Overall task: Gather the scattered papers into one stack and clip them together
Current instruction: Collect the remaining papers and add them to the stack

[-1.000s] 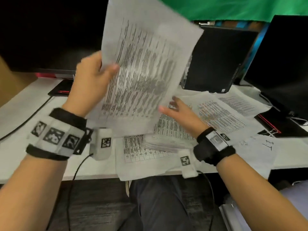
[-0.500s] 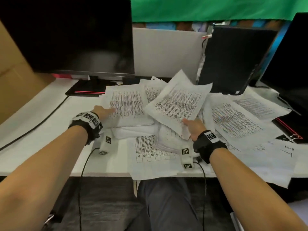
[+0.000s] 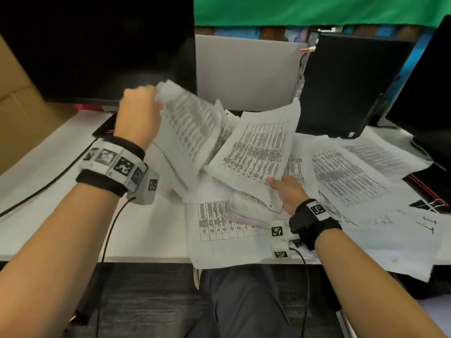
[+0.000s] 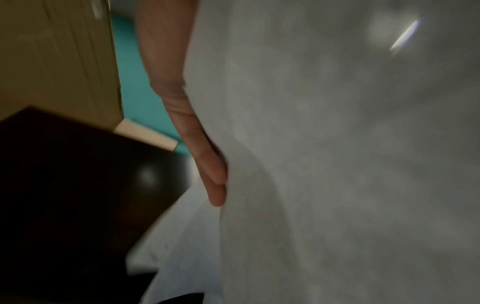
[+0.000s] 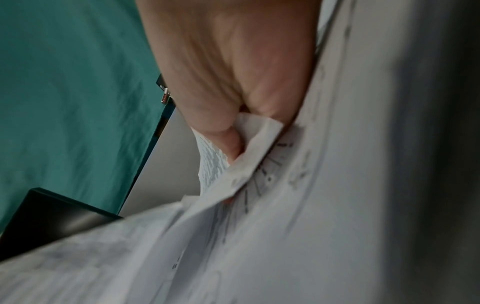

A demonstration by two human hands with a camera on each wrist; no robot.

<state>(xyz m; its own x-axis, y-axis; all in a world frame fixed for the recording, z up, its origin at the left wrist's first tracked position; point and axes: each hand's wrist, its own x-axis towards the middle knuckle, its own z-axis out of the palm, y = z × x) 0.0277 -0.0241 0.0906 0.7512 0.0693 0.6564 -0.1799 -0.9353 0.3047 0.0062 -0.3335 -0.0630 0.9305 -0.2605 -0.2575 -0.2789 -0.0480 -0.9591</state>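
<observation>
Printed white papers lie scattered over the white desk (image 3: 61,215). My left hand (image 3: 139,111) grips the far edge of a bundle of sheets (image 3: 188,132) and holds it lifted and tilted in front of the left monitor; in the left wrist view a finger (image 4: 207,164) lies along the paper's (image 4: 337,164) back. My right hand (image 3: 285,189) pinches the near corner of another printed sheet (image 3: 258,147), raised above a thick pile (image 3: 246,211); the right wrist view shows thumb and fingers (image 5: 233,127) closed on the crumpled corner (image 5: 257,131). A binder clip (image 3: 435,204) lies at the desk's right.
A black monitor (image 3: 97,45) stands at the back left, a black computer tower (image 3: 351,81) at the back right, another monitor (image 3: 432,81) at the far right. A cardboard box (image 3: 22,106) is at the left. More sheets (image 3: 353,172) cover the right side; one table sheet (image 3: 219,237) overhangs the front edge.
My left hand has lifted its bundle up off the desk toward the monitor. My right hand has raised the corner of its sheet slightly. A second ago the left hand held a sheet high.
</observation>
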